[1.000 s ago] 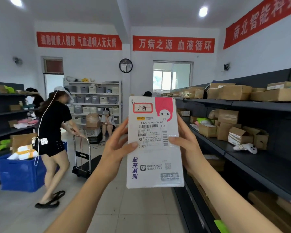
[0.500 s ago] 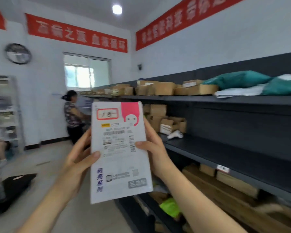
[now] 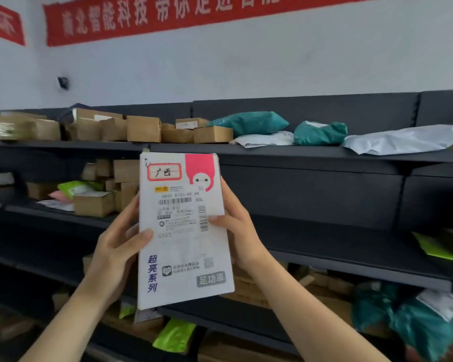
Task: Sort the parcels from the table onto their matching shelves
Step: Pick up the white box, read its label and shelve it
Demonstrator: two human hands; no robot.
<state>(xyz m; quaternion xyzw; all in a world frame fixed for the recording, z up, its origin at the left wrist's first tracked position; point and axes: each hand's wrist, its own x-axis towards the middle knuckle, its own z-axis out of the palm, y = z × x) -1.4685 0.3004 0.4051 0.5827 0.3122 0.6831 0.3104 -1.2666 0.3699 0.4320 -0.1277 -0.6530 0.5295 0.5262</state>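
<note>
I hold a flat white parcel (image 3: pixel 183 241) upright in front of me, its label side facing me, with a red-framed tag and a pink corner at the top. My left hand (image 3: pixel 115 253) grips its left edge, thumb across the front. My right hand (image 3: pixel 239 231) grips its right edge. Behind the parcel runs a dark shelving unit (image 3: pixel 311 155). Its top shelf carries cardboard boxes (image 3: pixel 144 129) and teal mailer bags (image 3: pixel 249 122). The middle shelf (image 3: pixel 324 246) to the right of the parcel is bare.
More cardboard boxes (image 3: pixel 94 203) and coloured mailers sit on the middle shelf at the left. White bags (image 3: pixel 403 139) lie on the top shelf at the right. Lower shelves hold boxes, green packets (image 3: pixel 174 335) and teal bags (image 3: pixel 413 317). Red banners (image 3: pixel 168 14) hang on the wall.
My view has swung right, from the aisle with people to face the dark shelves head-on. The parcel stays upright in both hands.
</note>
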